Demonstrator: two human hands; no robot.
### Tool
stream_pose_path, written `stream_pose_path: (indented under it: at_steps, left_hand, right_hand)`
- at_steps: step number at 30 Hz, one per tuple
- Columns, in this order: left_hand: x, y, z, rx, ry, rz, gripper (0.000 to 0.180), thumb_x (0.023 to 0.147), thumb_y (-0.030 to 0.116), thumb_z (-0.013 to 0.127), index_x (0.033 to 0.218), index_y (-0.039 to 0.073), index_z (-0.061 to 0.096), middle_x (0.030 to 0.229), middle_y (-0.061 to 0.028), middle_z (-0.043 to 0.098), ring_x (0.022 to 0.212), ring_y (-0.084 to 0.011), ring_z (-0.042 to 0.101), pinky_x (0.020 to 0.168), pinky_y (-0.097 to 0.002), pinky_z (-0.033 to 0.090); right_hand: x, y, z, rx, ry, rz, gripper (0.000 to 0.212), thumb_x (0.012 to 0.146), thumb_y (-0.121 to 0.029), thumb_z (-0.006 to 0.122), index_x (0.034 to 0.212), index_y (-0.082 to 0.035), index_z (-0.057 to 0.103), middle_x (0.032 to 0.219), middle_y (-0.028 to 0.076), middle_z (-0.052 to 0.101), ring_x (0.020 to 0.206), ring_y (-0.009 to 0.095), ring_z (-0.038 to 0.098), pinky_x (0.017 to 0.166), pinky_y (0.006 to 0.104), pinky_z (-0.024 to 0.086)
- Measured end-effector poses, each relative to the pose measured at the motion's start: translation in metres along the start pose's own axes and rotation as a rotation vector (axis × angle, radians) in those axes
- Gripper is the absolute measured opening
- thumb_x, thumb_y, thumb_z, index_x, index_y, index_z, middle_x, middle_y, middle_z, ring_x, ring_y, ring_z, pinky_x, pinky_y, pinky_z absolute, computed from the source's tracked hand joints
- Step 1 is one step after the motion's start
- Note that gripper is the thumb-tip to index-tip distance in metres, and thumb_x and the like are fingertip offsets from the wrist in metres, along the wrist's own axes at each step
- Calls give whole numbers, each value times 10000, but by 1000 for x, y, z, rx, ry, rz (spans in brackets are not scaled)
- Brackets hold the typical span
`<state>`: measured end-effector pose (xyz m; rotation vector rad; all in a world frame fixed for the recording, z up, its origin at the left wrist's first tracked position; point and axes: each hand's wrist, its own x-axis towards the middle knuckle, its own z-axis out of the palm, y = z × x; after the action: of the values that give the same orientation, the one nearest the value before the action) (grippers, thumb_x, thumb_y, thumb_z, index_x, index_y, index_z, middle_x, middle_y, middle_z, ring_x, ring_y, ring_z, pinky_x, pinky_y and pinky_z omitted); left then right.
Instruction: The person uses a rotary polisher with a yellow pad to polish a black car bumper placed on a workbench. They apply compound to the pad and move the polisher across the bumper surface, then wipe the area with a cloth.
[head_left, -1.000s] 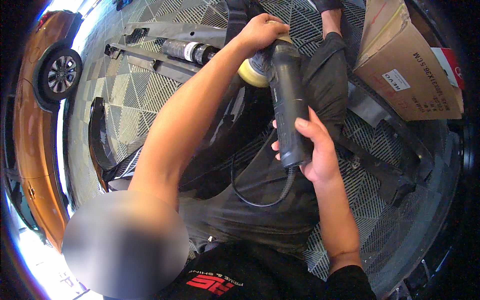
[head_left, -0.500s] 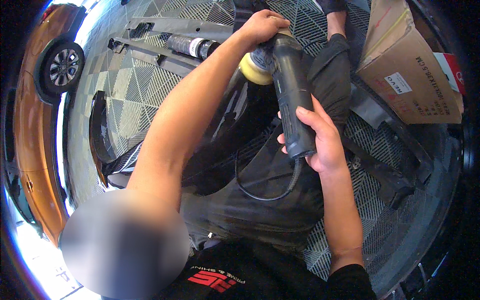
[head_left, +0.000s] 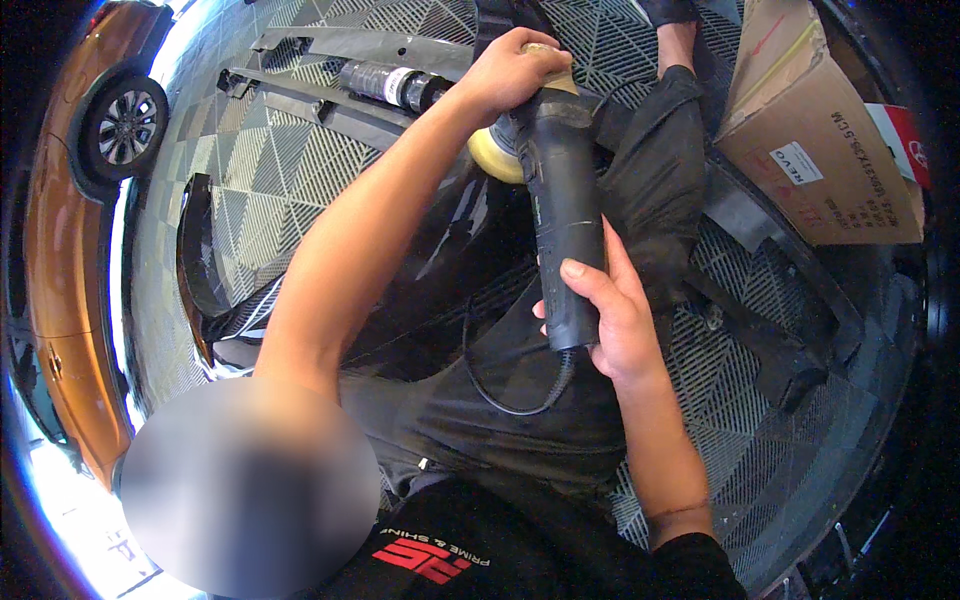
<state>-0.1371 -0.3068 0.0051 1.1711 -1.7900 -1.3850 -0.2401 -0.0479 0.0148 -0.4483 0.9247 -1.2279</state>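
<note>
A black power polisher [head_left: 568, 190] lies across my lap area, its head pointing away from me. My left hand [head_left: 512, 72] is closed over the tan top of the polisher's head. Around the rear of its body wraps my right hand [head_left: 622, 320], thumb on top. The yellow foam pad [head_left: 490, 158] faces left, partly hidden behind my left forearm. Below it is a glossy black panel [head_left: 455, 230]; whether the pad touches it I cannot tell. A black cord [head_left: 470, 365] loops from the polisher's rear end over my dark trousers.
Long dark trim pieces [head_left: 350, 118] and a black bottle-like cylinder [head_left: 375, 82] lie on the tiled floor [head_left: 265, 225] at the far left. A cardboard box [head_left: 800, 150] stands at the right, near more dark trim [head_left: 770, 350]. An orange car [head_left: 75, 300] is at the left.
Both hands have shifted the polisher toward me and slightly left. Its pad sits lower and further left, and the cord loop has moved along.
</note>
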Motion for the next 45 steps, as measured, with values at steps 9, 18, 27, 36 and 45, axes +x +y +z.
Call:
stream_pose_path:
  at_steps: [9,18,27,36,45]
  left_hand:
    - [-34,7,-7,-7,-34,0,494,905,300,714,1267,-16,600,1065,-133,693,959,-206,675,870,-335,540]
    - [-70,12,-12,19,-34,-3,455,933,301,693,1268,9,591,1084,-113,685,976,-182,667,876,-325,539]
    - [-105,14,-28,-2,-17,-1,455,923,278,706,1252,-11,582,1034,-120,691,945,-177,673,844,-326,547]
    - [-143,16,-42,-52,-8,-37,433,942,264,703,1260,3,569,1026,-86,673,924,-140,647,833,-309,537]
    - [-180,16,-59,-66,89,-49,427,958,258,684,1279,9,556,1045,-72,653,927,-128,620,825,-297,525]
  right_hand:
    - [-18,26,13,-13,47,43,661,887,-167,695,1454,-60,372,1075,132,626,735,207,681,639,341,603]
    - [-38,44,26,-42,44,67,557,855,-163,745,1311,-29,453,1038,108,612,802,178,649,724,345,577]
    - [-56,69,33,-52,-16,76,571,857,-125,759,1321,-34,439,1005,79,605,832,159,637,773,333,552]
    - [-77,80,47,-53,-63,160,794,856,-108,784,1484,16,315,1138,67,593,1013,160,592,934,326,496]
    - [-86,100,56,-179,-85,107,767,846,-143,787,1461,1,351,1089,46,556,942,111,563,858,294,498]
